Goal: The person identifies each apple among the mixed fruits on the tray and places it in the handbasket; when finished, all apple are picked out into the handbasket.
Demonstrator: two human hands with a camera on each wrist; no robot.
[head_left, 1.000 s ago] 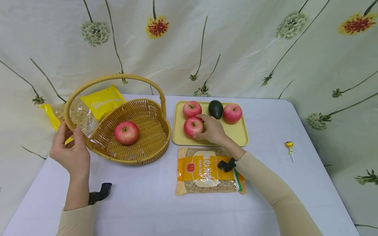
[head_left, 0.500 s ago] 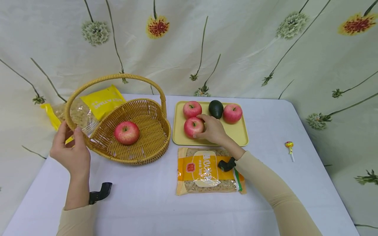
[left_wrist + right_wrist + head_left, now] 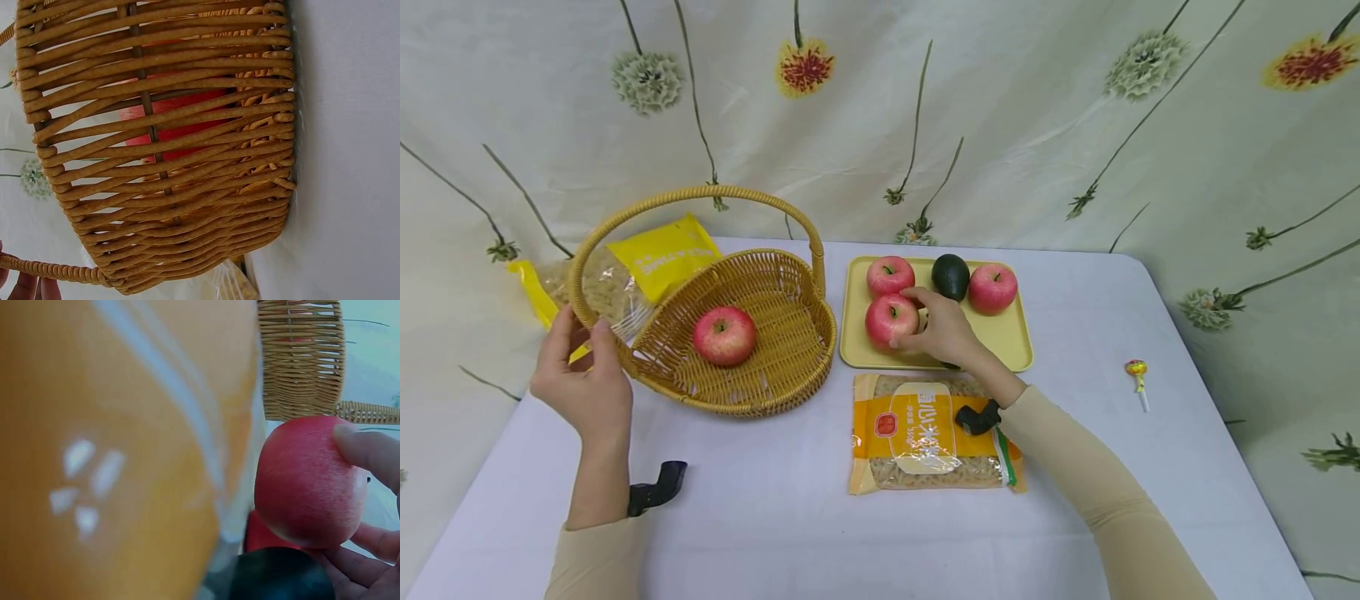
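My left hand (image 3: 586,375) grips the left end of the arched handle of a wicker basket (image 3: 790,367), its thumb and fingers round the handle. One red apple (image 3: 724,336) lies in the basket and shows red through the weave in the left wrist view. My right hand (image 3: 946,331) pinches another red apple (image 3: 312,481) between thumb and fingers over the front left of a yellow tray (image 3: 1011,337). Two more apples, one at the back left (image 3: 890,276) and one at the right (image 3: 992,288), lie on the tray with a dark green avocado (image 3: 951,277) between them.
A bag of pasta (image 3: 917,471) lies in front of the tray, under my right wrist. Behind the basket rests a yellow and clear pasta bag (image 3: 662,257). A lollipop (image 3: 1137,379) lies at the right, and a floral cloth (image 3: 1015,125) hangs along the back.
The apple in my right hand has risen slightly and sits a touch higher over the tray. A dark green edge now shows beneath that hand. My left hand keeps its grip on the handle.
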